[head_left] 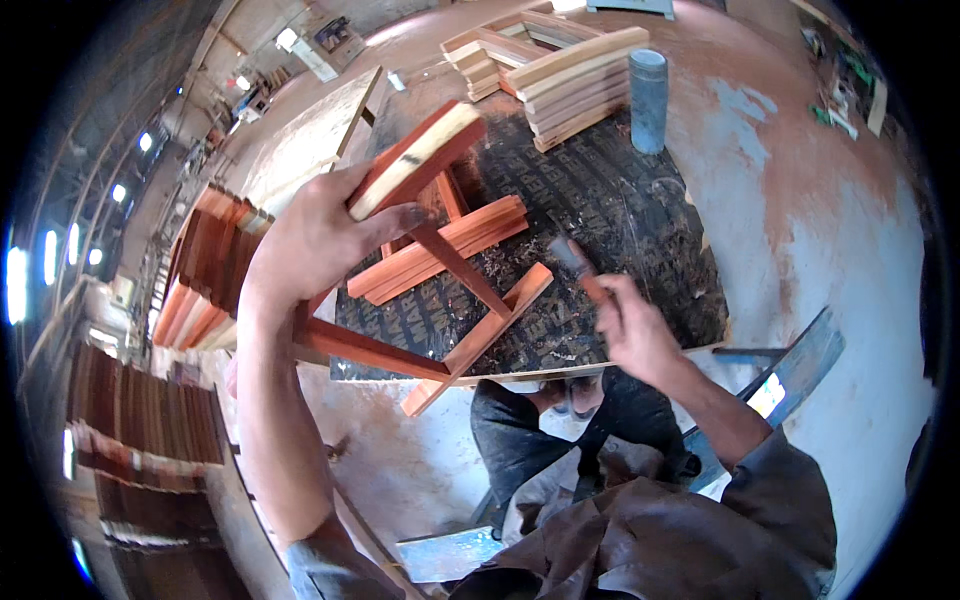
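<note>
My left hand [318,235] is wrapped round the raised rail of a reddish wooden frame [455,358]. The frame stands tilted at the near left of the black-topped worktable [640,225], and its lower rail reaches past the table's near edge. A pale strip with a dark mark runs along the top of the raised rail. My right hand [640,335], closed round the handle of what looks like a small hammer [575,258], is right of the frame above the table. Motion blurs the hammer's grey head. More reddish wooden pieces [450,245] lie behind the held frame.
Stacked wooden frames [570,85] and a blue-grey cylinder [648,105] stand at the table's far side. Reddish timber [215,245] is piled at the left, with darker stacks [140,425] nearer. Wood chips litter the tabletop. A bluish board [770,385] is at the right.
</note>
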